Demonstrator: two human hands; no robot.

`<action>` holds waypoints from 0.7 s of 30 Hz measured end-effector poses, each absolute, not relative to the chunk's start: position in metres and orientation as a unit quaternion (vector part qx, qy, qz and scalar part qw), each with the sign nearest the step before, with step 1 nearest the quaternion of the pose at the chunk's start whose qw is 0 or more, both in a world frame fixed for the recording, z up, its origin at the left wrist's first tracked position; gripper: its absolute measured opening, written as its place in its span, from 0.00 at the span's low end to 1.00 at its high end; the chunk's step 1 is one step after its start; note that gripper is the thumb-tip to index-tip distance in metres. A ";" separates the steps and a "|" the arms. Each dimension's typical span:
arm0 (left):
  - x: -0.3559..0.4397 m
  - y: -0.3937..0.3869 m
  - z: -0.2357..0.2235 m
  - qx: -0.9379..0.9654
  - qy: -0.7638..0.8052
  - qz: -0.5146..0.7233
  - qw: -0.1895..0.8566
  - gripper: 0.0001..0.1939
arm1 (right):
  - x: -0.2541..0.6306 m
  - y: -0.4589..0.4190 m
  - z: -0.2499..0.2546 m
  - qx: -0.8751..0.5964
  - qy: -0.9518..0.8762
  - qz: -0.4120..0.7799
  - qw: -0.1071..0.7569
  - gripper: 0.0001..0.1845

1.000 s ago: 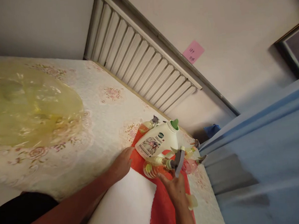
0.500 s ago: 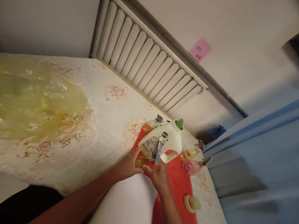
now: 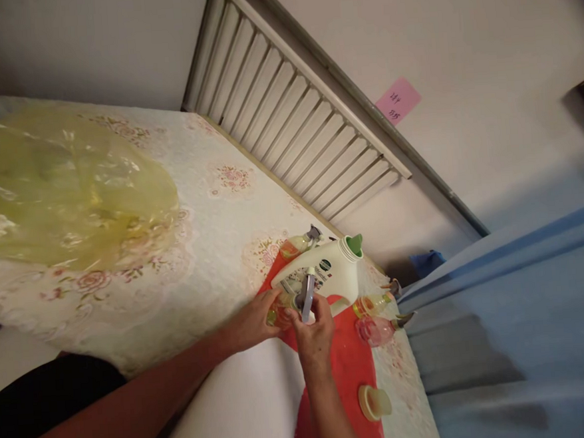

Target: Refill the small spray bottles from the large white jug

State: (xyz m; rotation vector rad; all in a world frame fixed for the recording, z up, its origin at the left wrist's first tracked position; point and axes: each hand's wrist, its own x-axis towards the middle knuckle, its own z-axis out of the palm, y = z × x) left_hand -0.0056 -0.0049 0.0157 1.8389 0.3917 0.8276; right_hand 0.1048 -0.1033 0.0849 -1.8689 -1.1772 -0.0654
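My left hand [image 3: 254, 325] is wrapped round the clear body of a spray bottle [image 3: 281, 312]. My right hand [image 3: 314, 331] has its fingers closed about the grey spray head [image 3: 306, 297] on top of that bottle. Right behind them a large white detergent jug [image 3: 338, 269] stands on a red mat [image 3: 351, 355], with a green spout in its uncapped mouth. Another spray bottle [image 3: 296, 245] with a grey head is partly hidden behind the jug. A white padded thing [image 3: 245, 402] lies just in front of my hands.
Two small bottles, one yellow [image 3: 372, 303] and one pink [image 3: 377, 331], stand to the right. A pale cap [image 3: 375, 402] rests at the mat's right edge. A yellow plastic bag [image 3: 70, 188] covers the left of the flowered tablecloth [image 3: 207, 231]. A blue curtain [image 3: 518, 310] hangs at right.
My right hand has moved up from the bottle's neck onto the grey spray head. My left hand keeps its hold on the bottle. The view has shifted slightly.
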 end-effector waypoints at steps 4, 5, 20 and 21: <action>0.001 -0.004 0.004 0.765 0.160 0.340 0.524 0.32 | 0.108 -0.102 0.082 -0.750 -0.487 -0.056 0.444 0.11; 0.003 -0.004 0.001 0.762 0.160 0.347 0.524 0.33 | 0.107 -0.102 0.084 -0.748 -0.490 -0.052 0.444 0.10; 0.004 -0.002 -0.009 0.749 0.172 0.330 0.549 0.43 | 0.094 -0.117 0.140 -0.710 -0.413 0.051 0.568 0.19; 0.003 -0.002 -0.007 0.749 0.174 0.326 0.550 0.43 | 0.096 -0.119 0.144 -0.704 -0.408 0.045 0.579 0.21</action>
